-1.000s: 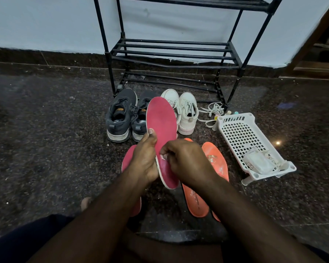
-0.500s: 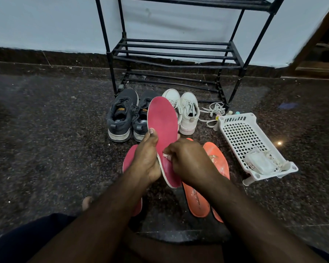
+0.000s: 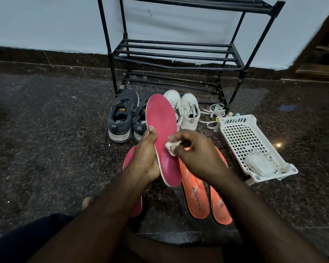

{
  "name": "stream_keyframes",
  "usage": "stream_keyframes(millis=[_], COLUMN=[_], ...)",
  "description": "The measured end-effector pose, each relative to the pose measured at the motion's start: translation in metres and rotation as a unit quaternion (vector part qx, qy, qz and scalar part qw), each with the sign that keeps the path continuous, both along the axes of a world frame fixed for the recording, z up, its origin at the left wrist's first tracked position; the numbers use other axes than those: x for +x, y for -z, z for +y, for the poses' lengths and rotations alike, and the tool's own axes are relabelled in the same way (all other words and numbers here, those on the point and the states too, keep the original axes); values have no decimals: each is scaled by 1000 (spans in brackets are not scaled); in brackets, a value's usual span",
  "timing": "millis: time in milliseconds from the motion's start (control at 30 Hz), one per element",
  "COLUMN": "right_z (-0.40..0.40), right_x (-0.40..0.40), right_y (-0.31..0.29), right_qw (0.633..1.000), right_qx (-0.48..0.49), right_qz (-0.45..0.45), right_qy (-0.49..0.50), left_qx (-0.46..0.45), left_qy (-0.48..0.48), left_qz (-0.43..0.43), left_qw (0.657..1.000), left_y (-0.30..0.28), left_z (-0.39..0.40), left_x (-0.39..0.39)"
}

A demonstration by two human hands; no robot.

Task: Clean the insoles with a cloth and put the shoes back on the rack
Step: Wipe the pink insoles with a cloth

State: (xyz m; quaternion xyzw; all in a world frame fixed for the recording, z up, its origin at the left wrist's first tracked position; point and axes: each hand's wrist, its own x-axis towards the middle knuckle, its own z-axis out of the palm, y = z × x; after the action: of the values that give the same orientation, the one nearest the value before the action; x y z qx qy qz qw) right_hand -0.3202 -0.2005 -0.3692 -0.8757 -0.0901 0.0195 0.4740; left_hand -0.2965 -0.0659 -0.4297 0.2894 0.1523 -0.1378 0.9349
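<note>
My left hand [image 3: 145, 156] grips a pink insole [image 3: 160, 120] by its left edge and holds it up, toe end away from me. My right hand [image 3: 195, 154] pinches a small white cloth [image 3: 170, 148] against the insole's middle. A second pink insole [image 3: 136, 204] lies on the floor, mostly hidden under my left arm. Two orange insoles [image 3: 195, 194] lie side by side under my right arm. Dark grey sneakers [image 3: 122, 116] and white sneakers [image 3: 188, 111] stand on the floor in front of the black shoe rack [image 3: 177, 54].
A white perforated basket [image 3: 241, 137] sits on the floor at the right with a white packet [image 3: 258, 164] in it. Loose white laces [image 3: 212, 112] and small bottles lie behind it. Dark granite floor all around; a wooden doorway at the far right.
My right hand has lifted and moved right along the insole, so the white cloth now shows between its fingers. The insole stays in my left hand.
</note>
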Motion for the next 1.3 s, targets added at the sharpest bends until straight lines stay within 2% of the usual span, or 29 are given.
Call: stream_keyframes(millis=[67,133,267,333,533,800,967,1100,1200,1300], right_z=[-5,-8,-5,-1,6,6,17,20,11,14], right_x=[5,7,5,5,2,5,-2,-8,-4,-3], right_y=[-4,-6,1,8,12,19,17,7,6,9], right_qw=[998,998,982,972,958,963,963,962,974,970], right_qx=[56,58,-103,-144,-190,-189,-225,-239,-193,-211], right_qz=[-8,-29,-157,-180,-190,-189,-137,-80,-103,-107], right_qy=[13,13,-18,-43,-95,-20,-57,-101,-52,-51], left_qx=[-16,-27,-13,-7,-5,-84,-63,-30,-25,-28], left_qy=[23,40,47,63,84,107,110,94,75,91], left_qz=[-1,-7,12,21,25,59,88,72,52,53], left_qw=[1000,999,999,998,996,989,988,993,996,994], left_y=[4,5,-3,-6,-7,-8,-4,-7,-8,-7], left_z=[0,1,0,-1,5,-10,-12,-9,-9,-10], left_x=[0,1,-2,-4,-5,-16,-14,-14,-13,-14])
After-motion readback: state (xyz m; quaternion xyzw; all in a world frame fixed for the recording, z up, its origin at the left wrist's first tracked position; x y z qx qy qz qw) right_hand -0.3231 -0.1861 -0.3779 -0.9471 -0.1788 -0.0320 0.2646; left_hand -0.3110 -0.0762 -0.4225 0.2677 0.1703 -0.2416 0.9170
